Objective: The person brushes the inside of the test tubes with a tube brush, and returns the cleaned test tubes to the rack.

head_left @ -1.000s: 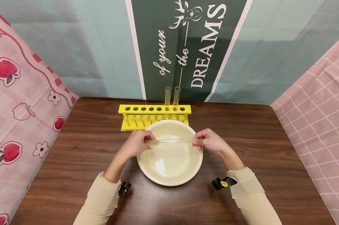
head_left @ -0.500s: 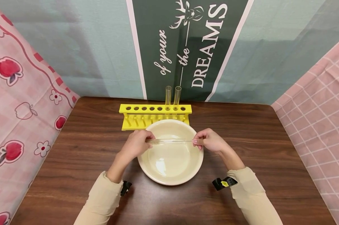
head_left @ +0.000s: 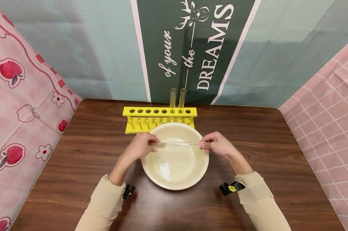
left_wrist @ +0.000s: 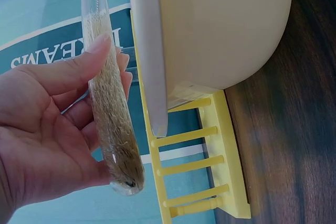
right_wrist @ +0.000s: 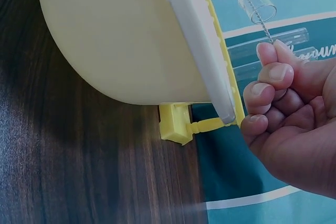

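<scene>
A clear glass test tube (head_left: 176, 144) lies roughly level above the cream basin (head_left: 174, 184). My left hand (head_left: 139, 147) grips its rounded closed end, thumb on one side and fingers on the other. Inside that end sit the pale bristles of a test tube brush (left_wrist: 113, 108). Out of the tube's open mouth comes the brush's thin twisted wire handle (right_wrist: 266, 31). My right hand (head_left: 217, 145) pinches this wire between thumb and forefinger, just beyond the glass rim, with the other fingers curled.
Behind the basin stands a yellow test tube rack (head_left: 139, 111), partly hidden by it. Two upright test tubes (head_left: 173, 99) are in the rack, towards its right. All rests on a dark wooden table (head_left: 249, 134), with a printed cloth (head_left: 104, 64) hanging behind.
My right hand has shifted slightly to the right, with a little more wire showing outside the tube. The left hand keeps its grip in nearly the same place.
</scene>
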`<state>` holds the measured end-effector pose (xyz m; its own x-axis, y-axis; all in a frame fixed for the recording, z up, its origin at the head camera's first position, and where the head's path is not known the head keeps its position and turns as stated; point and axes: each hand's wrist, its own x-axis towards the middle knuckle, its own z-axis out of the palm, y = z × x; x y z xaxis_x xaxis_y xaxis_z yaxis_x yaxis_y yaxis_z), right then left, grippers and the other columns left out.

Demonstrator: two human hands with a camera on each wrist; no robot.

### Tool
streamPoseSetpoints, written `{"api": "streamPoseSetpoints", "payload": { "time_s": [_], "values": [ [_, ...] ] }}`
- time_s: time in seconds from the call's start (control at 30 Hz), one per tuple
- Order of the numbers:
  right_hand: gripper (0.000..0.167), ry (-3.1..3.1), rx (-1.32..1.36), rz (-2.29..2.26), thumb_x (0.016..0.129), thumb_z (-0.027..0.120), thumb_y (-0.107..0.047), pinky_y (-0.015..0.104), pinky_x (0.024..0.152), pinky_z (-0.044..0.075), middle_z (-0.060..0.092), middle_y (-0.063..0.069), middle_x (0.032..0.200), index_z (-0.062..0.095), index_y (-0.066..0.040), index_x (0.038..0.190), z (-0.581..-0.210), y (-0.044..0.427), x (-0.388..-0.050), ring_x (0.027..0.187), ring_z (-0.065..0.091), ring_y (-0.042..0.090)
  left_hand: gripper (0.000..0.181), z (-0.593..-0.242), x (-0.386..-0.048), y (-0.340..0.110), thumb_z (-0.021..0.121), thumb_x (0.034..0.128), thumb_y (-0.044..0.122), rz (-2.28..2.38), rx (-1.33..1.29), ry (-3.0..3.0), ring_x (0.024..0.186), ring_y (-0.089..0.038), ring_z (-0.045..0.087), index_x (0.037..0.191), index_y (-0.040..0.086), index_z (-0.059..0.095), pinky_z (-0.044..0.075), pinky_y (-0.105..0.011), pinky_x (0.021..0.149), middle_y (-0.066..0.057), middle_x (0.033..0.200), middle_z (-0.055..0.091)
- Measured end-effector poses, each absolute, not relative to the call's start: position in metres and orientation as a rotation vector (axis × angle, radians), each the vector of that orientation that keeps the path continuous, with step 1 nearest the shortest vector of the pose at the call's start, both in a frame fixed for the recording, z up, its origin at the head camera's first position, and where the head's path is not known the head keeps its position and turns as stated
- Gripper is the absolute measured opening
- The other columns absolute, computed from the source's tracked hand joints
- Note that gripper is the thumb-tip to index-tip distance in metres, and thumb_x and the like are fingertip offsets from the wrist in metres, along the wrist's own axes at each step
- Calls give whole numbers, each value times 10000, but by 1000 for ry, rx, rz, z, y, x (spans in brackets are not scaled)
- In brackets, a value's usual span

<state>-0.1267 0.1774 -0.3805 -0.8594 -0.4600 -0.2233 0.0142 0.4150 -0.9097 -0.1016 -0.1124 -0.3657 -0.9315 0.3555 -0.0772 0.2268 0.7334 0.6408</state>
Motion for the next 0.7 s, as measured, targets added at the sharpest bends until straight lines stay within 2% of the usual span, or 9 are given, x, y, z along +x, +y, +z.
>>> {"api": "streamPoseSetpoints", "payload": {
  "time_s": [0.47, 0.7],
  "values": [
    [143, 2232, -409, -1460, 835, 569, 45, 255, 488, 388, 507, 96, 560, 620, 90, 709, -383, 181, -126, 516, 472, 264, 188, -365, -105, -116, 741, 727, 30, 1038, 460, 2636, 764, -154, 579, 908, 11, 695, 472, -294, 693, -43, 824, 664],
    [147, 2230, -411, -1465, 843, 567, 41, 258, 488, 386, 503, 114, 567, 620, 93, 717, -385, 182, -127, 508, 471, 205, 180, -365, -107, -119, 735, 740, 48, 1045, 480, 2584, 797, -166, 573, 913, 14, 698, 460, -295, 702, -39, 848, 671]
  ]
}}
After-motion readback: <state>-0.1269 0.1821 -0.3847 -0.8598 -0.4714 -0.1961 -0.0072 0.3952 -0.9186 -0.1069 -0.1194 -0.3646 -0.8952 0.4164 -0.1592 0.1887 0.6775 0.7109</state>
